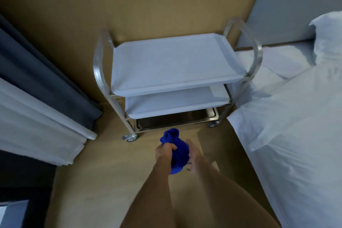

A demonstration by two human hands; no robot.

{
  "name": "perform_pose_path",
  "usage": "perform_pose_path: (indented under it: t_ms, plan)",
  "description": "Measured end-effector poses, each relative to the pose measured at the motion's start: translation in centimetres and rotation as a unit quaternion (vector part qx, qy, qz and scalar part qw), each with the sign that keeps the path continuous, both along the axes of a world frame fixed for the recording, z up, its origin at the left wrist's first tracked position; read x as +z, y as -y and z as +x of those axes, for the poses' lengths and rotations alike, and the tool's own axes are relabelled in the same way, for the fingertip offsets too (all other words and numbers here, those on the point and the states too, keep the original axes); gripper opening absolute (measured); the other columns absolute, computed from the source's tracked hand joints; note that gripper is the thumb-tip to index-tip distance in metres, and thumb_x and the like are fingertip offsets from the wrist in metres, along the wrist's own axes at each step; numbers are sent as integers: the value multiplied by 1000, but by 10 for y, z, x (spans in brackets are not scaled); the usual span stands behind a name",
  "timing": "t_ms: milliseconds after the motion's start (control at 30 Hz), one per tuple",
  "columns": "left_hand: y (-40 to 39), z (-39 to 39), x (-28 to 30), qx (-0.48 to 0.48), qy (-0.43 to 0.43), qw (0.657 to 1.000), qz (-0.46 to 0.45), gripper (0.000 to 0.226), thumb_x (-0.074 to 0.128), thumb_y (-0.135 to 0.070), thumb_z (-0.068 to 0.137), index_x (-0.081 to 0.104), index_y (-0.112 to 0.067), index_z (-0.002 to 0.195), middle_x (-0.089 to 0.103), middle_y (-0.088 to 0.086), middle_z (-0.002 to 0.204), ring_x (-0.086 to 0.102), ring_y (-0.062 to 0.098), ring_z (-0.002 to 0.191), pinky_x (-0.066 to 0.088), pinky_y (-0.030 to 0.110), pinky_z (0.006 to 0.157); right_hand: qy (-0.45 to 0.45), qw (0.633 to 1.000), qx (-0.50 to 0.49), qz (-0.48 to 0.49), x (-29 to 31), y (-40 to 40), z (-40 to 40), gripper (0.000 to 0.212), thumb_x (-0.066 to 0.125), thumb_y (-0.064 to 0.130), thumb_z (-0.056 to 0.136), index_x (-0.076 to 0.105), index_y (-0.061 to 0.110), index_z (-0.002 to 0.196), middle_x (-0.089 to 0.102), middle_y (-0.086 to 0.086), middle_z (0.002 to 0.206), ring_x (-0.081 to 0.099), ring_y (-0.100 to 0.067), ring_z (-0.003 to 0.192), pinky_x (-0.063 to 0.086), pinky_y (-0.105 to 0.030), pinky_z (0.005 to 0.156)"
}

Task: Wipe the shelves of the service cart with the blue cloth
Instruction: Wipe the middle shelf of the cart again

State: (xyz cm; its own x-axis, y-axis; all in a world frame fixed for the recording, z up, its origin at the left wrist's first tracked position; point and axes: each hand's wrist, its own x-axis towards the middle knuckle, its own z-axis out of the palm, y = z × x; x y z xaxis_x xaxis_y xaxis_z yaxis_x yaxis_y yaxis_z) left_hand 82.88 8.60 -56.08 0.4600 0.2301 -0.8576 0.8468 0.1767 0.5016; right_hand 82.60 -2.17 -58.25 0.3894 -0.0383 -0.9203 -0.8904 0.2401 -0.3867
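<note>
A steel service cart with three shelves stands against the wooden wall ahead. Its top shelf and middle shelf look pale and bare; the bottom shelf is dark metal. In front of the cart, above the floor, my left hand grips a bunched blue cloth. My right hand rests against the cloth's right side with its fingers fairly straight. Both hands are short of the cart and touch no shelf.
A bed with white sheets and a pillow runs along the right, close to the cart. Dark and white curtains hang at the left. The wooden floor lies between them. The cart stands on castors.
</note>
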Motion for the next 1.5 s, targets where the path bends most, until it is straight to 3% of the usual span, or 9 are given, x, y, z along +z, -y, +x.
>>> perform_pose_path:
  t_ms: [200, 300, 433, 533, 800, 967, 1200, 1367, 1500]
  plan:
    - [-23, 34, 139, 20, -24, 998, -48, 12, 65, -12, 82, 56, -8, 89, 65, 16, 89, 61, 32, 81, 51, 37, 72, 0, 1000, 5, -13, 69, -3, 28, 67, 70, 49, 69, 63, 7, 120, 74, -18, 104, 68, -37, 99, 56, -46, 87]
    - [-38, 66, 184, -16, -30, 999, -35, 36, 71, -20, 71, 61, -3, 102, 68, 18, 97, 66, 33, 87, 54, 38, 74, -9, 1000, 0, -29, 125, -13, 52, 67, 78, 50, 60, 62, 14, 115, 71, -13, 107, 67, -34, 100, 54, -48, 89]
    - [-50, 132, 222, -55, 6, 998, 10, 34, 70, -23, 70, 59, -6, 97, 67, 16, 97, 65, 34, 92, 54, 40, 79, 79, 992, -50, -89, 222, -35, 106, 28, 74, 28, 87, 55, 9, 96, 64, -10, 92, 63, -28, 81, 56, -47, 84]
    - [-53, 183, 238, -72, 44, 995, 45, 33, 71, -23, 69, 62, -7, 96, 68, 14, 95, 65, 33, 91, 56, 46, 87, 145, 978, -54, -143, 248, -42, 162, 25, 73, 23, 88, 56, 10, 102, 62, -7, 95, 60, -28, 90, 52, -39, 80]
    - [-60, 318, 221, -69, 130, 986, 82, 23, 72, -13, 79, 64, -9, 100, 70, 14, 96, 67, 33, 89, 59, 46, 80, 213, 960, -5, -182, 244, -39, 320, 20, 72, 17, 83, 62, 13, 100, 67, -5, 93, 62, -27, 86, 55, -44, 82]
    - [-60, 375, 186, -188, 17, 959, 212, 32, 58, -21, 86, 57, -8, 115, 65, 10, 102, 64, 25, 87, 52, 31, 65, 119, 954, 102, -255, 196, -27, 392, 3, 55, 9, 90, 58, 8, 90, 57, -5, 76, 52, -21, 66, 49, -33, 62]
    - [-87, 403, 171, -198, -46, 934, 293, 35, 51, -20, 97, 51, -3, 128, 60, 15, 120, 63, 28, 102, 52, 33, 77, 22, 934, 217, -283, 158, -48, 416, 14, 47, 9, 93, 47, 9, 79, 48, -2, 65, 42, -14, 54, 34, -25, 47]
    - [-126, 425, 188, -144, 32, 904, 402, 38, 50, -11, 94, 56, -9, 132, 59, 12, 130, 59, 29, 116, 49, 33, 87, 52, 903, 273, -326, 162, -85, 419, 25, 47, 12, 93, 41, 13, 69, 49, -1, 65, 46, -16, 58, 37, -29, 55]
    - [-167, 434, 201, -135, 60, 857, 493, 37, 49, -5, 85, 64, -11, 118, 57, 13, 124, 49, 31, 117, 47, 41, 90, 95, 892, 339, -284, 175, -133, 427, 29, 47, 10, 91, 35, 14, 65, 39, 2, 62, 34, -11, 50, 24, -23, 42]
